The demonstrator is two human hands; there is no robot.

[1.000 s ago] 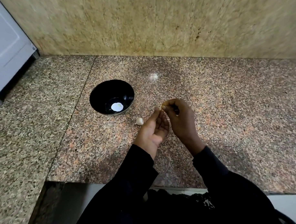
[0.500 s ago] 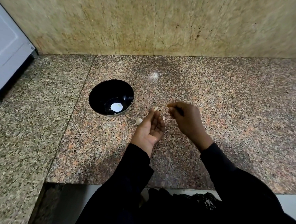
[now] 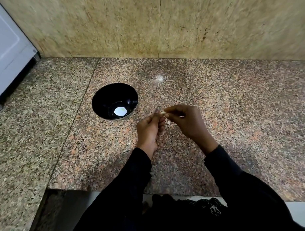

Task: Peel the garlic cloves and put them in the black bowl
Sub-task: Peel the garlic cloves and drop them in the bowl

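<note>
Head view: 1 frame, looking down at a speckled granite worktop [image 3: 234, 98] under a beige stone wall [image 3: 162, 25].
Left hand [image 3: 149, 131]: raised above the worktop, fingers curled, tips pinching a small pale garlic clove [image 3: 162, 112].
Right hand [image 3: 188, 122]: fingers curled, thumb and forefinger pinching the same clove from the right, fingertips meeting those of the left hand.
Garlic clove: held between the 2 hands above the worktop, only a pale sliver showing; peeled or not, cannot tell.
Clove position: just right of the black bowl [image 3: 102, 99], apart from it, not over its rim.
Black bowl: upright on the worktop, left of both hands, glossy inside.
Bowl contents: 1 round white patch [image 3: 120, 111] at the bottom, with a faint greenish mark; whether garlic, label or glare, cannot tell.
Skin scraps [image 3: 169, 122]: pale bits below the fingertips between the hands, too small to tell more.
Sleeves [image 3: 133, 176]: black, covering both forearms to the wrists.
White appliance [image 3: 6, 51]: at the far left edge, standing on the worktop on a small foot.
</note>
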